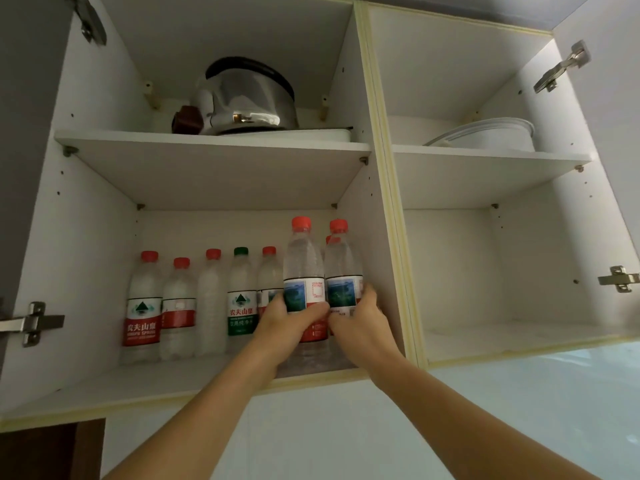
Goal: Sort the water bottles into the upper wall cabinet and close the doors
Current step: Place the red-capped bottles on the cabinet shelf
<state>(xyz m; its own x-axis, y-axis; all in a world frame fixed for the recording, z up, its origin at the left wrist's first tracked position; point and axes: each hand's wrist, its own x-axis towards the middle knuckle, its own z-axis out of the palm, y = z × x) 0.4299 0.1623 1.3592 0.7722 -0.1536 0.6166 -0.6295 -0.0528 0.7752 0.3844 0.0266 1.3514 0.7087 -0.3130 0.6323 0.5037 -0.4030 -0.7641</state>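
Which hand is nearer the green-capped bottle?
Left. The left hand grips a red-capped bottle just right of the green-capped bottle; the right hand holds another bottle farther right.

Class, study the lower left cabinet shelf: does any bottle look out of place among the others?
Yes. One green-capped bottle with a green label stands in the back row among red-capped bottles. Nothing is tipped or spilled; every bottle stands upright.

Up on the top left shelf I see a shiny steel kettle with a dark brown object just beside it, both on a white tray; over on the top right shelf, a white lidded pot
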